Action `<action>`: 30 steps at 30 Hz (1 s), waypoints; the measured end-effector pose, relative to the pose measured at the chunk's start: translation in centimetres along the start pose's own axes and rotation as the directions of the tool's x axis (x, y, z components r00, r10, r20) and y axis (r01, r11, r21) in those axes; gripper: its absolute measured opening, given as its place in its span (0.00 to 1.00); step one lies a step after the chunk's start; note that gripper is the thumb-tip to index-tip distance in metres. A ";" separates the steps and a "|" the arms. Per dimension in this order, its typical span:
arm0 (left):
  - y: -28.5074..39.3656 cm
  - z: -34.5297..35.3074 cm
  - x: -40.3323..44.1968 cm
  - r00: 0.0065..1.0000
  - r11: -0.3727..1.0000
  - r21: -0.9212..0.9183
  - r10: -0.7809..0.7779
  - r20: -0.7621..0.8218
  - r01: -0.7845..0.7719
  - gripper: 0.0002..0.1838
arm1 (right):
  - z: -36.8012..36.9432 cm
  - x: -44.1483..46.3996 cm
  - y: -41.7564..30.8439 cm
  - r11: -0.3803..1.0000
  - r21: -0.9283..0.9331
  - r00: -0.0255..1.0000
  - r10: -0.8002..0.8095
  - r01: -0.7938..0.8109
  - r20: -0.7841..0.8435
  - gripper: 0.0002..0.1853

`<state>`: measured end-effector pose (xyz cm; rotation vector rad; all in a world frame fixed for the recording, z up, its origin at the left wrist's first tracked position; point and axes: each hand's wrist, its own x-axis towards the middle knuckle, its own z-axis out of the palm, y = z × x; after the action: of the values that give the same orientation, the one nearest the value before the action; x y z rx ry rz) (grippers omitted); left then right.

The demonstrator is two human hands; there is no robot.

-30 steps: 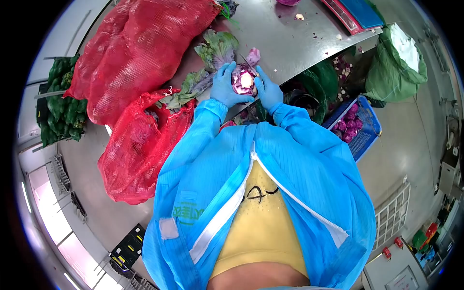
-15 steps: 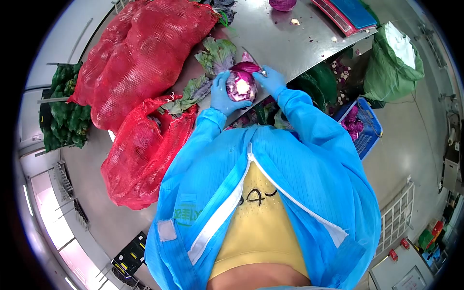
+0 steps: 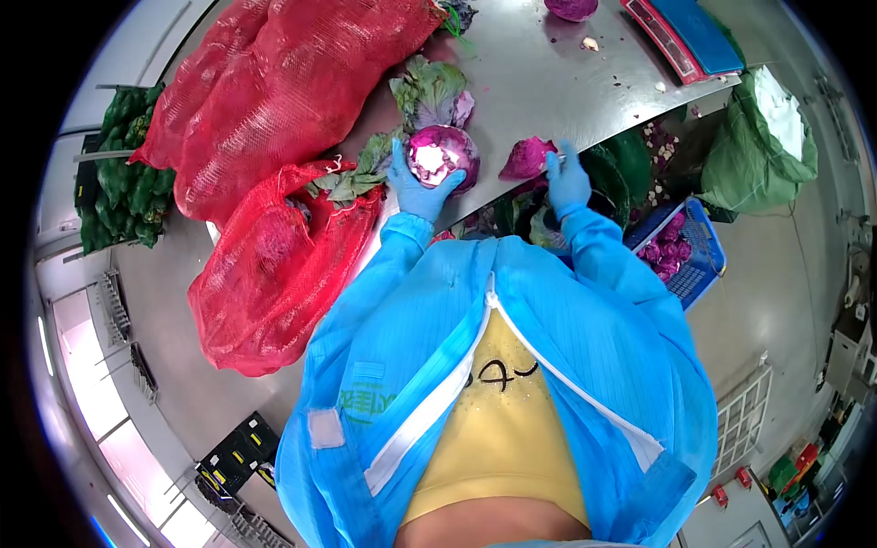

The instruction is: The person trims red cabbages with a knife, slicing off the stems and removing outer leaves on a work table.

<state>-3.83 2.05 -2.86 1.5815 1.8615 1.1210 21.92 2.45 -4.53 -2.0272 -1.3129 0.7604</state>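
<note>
A red cabbage (image 3: 461,151) with a pale cut stem end facing up sits at the edge of the metal table. My left hand (image 3: 418,189), in a blue glove, has its fingers wrapped round the near left side of the cabbage. To the right, my right hand (image 3: 568,183), also gloved, is closed at the edge of a loose purple cabbage leaf (image 3: 527,159), held out past the table edge. A small pale glint shows at its fingertips; any knife there cannot be made out. Green-purple outer leaves (image 3: 427,94) lie behind the cabbage.
Large red mesh sacks (image 3: 274,100) fill the left, with an opened one (image 3: 279,274) below. A blue-topped scale (image 3: 690,41) and another cabbage (image 3: 572,7) are at the back. Right of the table are a green bin (image 3: 630,160), a blue basket (image 3: 699,260) and a green sack (image 3: 758,151).
My right hand has moved right, away from the cabbage, with a leaf pulled off it. The cabbage stays in my left hand. The knife blade seen before no longer shows clearly.
</note>
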 end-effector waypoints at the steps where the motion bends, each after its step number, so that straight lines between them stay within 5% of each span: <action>1: 1.1 -0.1 0.2 0.999 0.998 0.058 -0.038 0.021 0.037 0.66 | 1.0 -0.6 0.1 0.981 0.053 0.982 -0.189 0.188 0.013 0.25; 3: 2.6 -0.6 0.6 0.991 0.986 0.165 -0.041 0.128 0.019 0.66 | 1.3 -2.2 -2.7 0.974 0.161 0.935 -0.199 0.157 0.294 0.28; 9: 6.2 -2.5 3.4 0.889 0.917 0.398 -0.169 0.425 -0.016 0.64 | 4.1 -1.6 -4.8 0.924 0.368 0.932 -0.216 0.100 0.289 0.30; 12: 8.3 -3.2 5.1 0.830 0.739 0.652 -0.249 0.499 -0.171 0.68 | 3.2 -1.1 -5.2 0.954 0.297 0.894 -0.164 0.036 0.417 0.30; 13: 6.8 -2.6 5.2 0.830 0.740 0.651 -0.248 0.500 -0.170 0.68 | 3.1 -1.0 -5.3 0.958 0.279 0.887 -0.178 0.059 0.425 0.29; 15: 2.2 -0.7 5.4 0.864 0.822 0.373 0.256 0.433 -0.431 0.70 | 2.5 -0.8 -5.8 0.964 0.263 0.880 -0.163 0.045 0.446 0.29; 16: 2.0 -0.4 5.4 0.860 0.964 0.139 0.132 0.493 -0.228 0.73 | 2.4 -0.7 -5.9 0.968 0.249 0.872 -0.146 0.028 0.468 0.29; 19: 1.5 0.1 5.3 0.845 0.991 0.039 0.088 0.527 -0.127 0.76 | 4.3 0.2 -4.0 0.970 0.181 0.903 -0.222 0.165 0.367 0.28; 23: 3.0 -0.2 4.6 0.851 0.915 0.195 0.226 0.475 -0.352 0.75 | 3.4 0.2 -4.8 0.971 0.073 0.891 -0.239 0.228 0.387 0.29; 26: 4.0 -0.2 4.7 0.839 0.912 0.260 0.141 0.526 -0.317 0.71 | 2.6 0.4 -5.7 0.973 -0.044 0.868 -0.183 0.228 0.461 0.30; 30: 3.2 0.8 4.3 0.830 0.893 0.136 0.330 0.451 -0.429 0.68 | 2.6 1.2 -5.7 0.968 -0.074 0.885 -0.187 0.241 0.427 0.29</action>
<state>-2.37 6.43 -0.02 2.2026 1.4618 0.6401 17.08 5.89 -2.13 -1.8273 -1.8348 1.0701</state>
